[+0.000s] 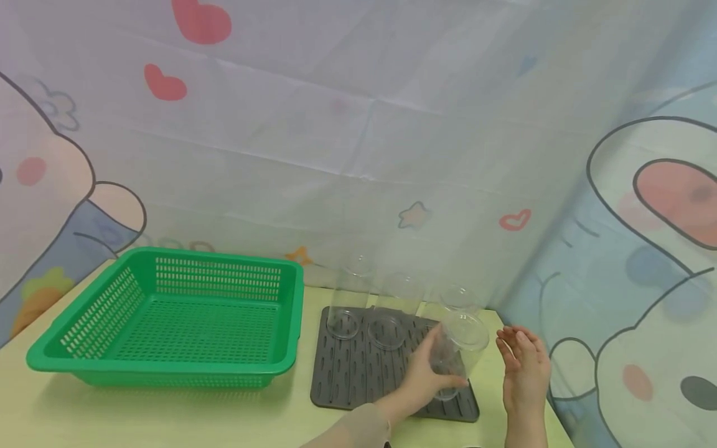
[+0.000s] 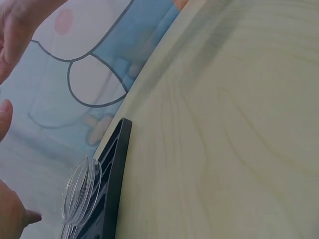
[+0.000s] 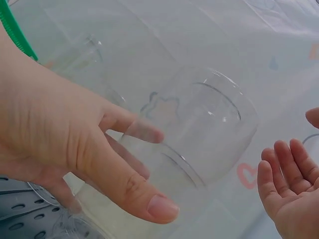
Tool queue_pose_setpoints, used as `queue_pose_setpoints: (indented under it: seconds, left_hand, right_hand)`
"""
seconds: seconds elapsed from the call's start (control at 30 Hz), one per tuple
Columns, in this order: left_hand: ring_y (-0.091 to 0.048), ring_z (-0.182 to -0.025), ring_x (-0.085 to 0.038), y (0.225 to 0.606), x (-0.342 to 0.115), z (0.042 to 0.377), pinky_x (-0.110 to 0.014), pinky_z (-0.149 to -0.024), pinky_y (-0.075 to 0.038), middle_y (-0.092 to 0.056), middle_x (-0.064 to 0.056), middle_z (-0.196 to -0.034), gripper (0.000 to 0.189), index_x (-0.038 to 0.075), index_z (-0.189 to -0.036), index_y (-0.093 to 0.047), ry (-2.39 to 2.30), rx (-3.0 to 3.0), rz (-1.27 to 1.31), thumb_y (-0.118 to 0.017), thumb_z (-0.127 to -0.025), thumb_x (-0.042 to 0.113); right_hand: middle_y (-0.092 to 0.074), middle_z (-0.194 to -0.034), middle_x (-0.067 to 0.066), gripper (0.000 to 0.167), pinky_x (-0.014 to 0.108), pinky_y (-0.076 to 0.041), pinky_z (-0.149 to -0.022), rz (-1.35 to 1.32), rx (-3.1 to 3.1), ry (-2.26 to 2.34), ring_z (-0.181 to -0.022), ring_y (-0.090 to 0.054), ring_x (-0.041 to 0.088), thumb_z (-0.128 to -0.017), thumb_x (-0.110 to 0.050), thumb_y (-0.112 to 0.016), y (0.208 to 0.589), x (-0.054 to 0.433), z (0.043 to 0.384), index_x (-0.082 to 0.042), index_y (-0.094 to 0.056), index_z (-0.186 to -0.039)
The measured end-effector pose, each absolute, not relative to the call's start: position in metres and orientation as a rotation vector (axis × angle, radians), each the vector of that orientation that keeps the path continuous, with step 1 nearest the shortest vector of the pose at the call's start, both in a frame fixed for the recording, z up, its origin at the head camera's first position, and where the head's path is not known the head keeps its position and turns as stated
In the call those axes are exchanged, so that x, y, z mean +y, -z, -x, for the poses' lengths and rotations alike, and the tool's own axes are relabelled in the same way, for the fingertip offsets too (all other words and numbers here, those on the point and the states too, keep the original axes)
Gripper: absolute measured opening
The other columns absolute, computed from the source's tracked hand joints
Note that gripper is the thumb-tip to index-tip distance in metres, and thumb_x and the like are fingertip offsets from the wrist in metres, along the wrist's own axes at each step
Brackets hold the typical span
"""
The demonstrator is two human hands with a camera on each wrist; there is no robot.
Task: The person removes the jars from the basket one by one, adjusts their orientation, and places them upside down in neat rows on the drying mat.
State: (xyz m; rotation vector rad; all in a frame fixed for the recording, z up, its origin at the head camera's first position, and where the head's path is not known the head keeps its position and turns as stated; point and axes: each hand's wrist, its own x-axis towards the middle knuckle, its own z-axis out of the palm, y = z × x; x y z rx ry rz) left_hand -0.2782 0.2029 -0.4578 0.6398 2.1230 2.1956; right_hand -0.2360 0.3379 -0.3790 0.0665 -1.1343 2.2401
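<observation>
My left hand (image 1: 421, 372) has its fingers and thumb around a clear cup (image 1: 472, 336) at the front right of a dark grey ridged mat (image 1: 358, 373). In the right wrist view, the thumb lies across the near side of the see-through cup (image 3: 214, 134), with fingers on the far side. Two more clear cups (image 1: 343, 311) (image 1: 392, 320) stand at the back of the mat, and another (image 1: 456, 298) shows behind the held one. My right hand (image 1: 525, 373) hovers just right of the mat, fingers loosely bent, holding nothing.
A green plastic basket (image 1: 297, 311) with slotted walls stands left of the mat. Both are on a pale wood table (image 1: 280, 417). Behind and to the right hangs a cartoon-printed cloth (image 1: 336, 155).
</observation>
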Motion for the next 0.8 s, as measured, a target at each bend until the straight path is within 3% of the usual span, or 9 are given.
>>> queue_pose_setpoints:
  seconds: [0.33, 0.8]
  left_hand:
    - [-0.039, -0.139, -0.035, 0.454, 0.207, 0.279, -0.057, -0.11, -0.038, -0.039, -0.009, -0.153, 0.104, 0.025, -0.154, -0.028, -2.115, 2.213, -0.6, -0.088, -0.07, 0.019]
    - [-0.048, -0.132, -0.029, 0.449, 0.214, 0.272, -0.051, -0.106, -0.043, -0.05, -0.004, -0.145, 0.101, 0.024, -0.15, -0.036, -2.118, 2.347, -0.473, -0.091, -0.065, 0.02]
  right_hand:
    - [-0.07, -0.081, 0.007, 0.018, 0.022, -0.058, -0.072, -0.076, -1.118, -2.243, -0.077, -0.069, 0.015, -0.098, 0.001, -0.049, 0.38, 0.34, 0.236, -0.002, -0.064, -0.089]
    - [-0.07, -0.08, 0.007, 0.019, 0.023, -0.058, -0.072, -0.098, -1.105, -2.245, -0.077, -0.069, 0.016, -0.098, 0.002, -0.049, 0.383, 0.339, 0.237, -0.002, -0.064, -0.087]
